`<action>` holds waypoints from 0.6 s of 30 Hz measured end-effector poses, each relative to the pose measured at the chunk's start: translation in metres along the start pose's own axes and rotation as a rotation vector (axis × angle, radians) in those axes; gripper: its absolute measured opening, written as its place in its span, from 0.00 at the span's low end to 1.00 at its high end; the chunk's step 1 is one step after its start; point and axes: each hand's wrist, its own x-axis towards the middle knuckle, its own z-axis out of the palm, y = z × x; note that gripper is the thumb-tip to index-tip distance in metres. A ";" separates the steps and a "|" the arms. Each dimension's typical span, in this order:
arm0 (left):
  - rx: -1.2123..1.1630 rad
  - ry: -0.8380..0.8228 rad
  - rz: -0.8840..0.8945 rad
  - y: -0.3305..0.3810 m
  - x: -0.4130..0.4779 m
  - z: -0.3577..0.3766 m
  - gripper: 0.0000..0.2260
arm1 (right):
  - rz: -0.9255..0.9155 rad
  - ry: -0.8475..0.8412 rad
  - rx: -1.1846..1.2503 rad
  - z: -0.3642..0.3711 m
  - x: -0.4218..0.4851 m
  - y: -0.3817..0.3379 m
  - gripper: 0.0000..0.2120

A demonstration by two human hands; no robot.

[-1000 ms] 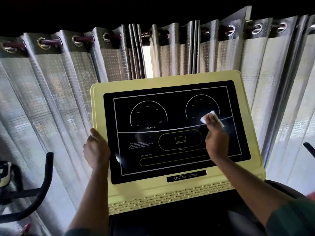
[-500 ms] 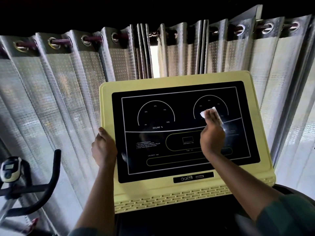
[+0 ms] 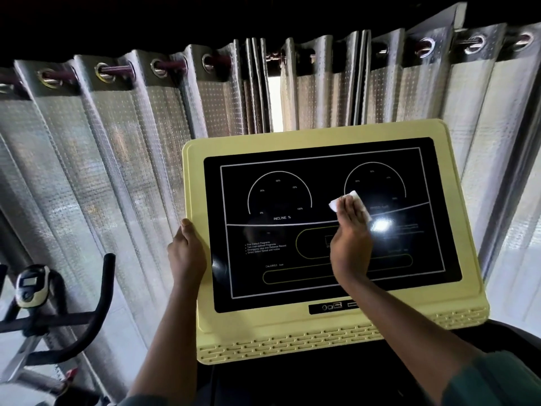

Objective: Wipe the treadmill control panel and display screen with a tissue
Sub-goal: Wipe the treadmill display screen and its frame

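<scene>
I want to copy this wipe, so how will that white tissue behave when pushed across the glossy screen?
The tissue looks thin and folded, so probably floppy and very light; it may bunch unless the right hand presses it flat. The display screen shows bright glare, so it seems smooth and the tissue should slide easily.

From my end most of the tissue [image 3: 349,197] sits under the right hand [image 3: 349,238]; only a white corner pokes out past the fingertips. That hand also covers the middle readout box on the display screen [image 3: 278,230]. Glare [image 3: 380,225] washes out the small print near the screen's right edge, can't read it. Fingers of the left hand [image 3: 187,253] vanish behind the control panel [image 3: 292,326] at its left edge. The exercise bike [image 3: 32,288] is cut off at the left.
</scene>
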 end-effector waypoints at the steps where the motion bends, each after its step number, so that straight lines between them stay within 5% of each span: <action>1: -0.004 0.012 0.008 -0.001 0.000 0.001 0.29 | -0.039 -0.021 -0.011 0.002 -0.013 -0.004 0.27; 6: 0.001 0.044 0.017 -0.001 -0.002 0.003 0.30 | -0.273 -0.144 -0.020 -0.006 -0.019 0.009 0.26; 12: 0.018 0.072 0.022 0.000 -0.003 0.002 0.29 | 0.019 0.013 -0.004 -0.004 0.004 0.004 0.27; 16: 0.030 0.073 0.026 0.000 -0.002 0.004 0.29 | -0.390 -0.169 -0.033 0.003 -0.045 -0.011 0.25; 18: 0.027 0.073 0.029 -0.001 -0.002 0.004 0.29 | -0.450 -0.209 -0.028 0.000 -0.033 -0.005 0.25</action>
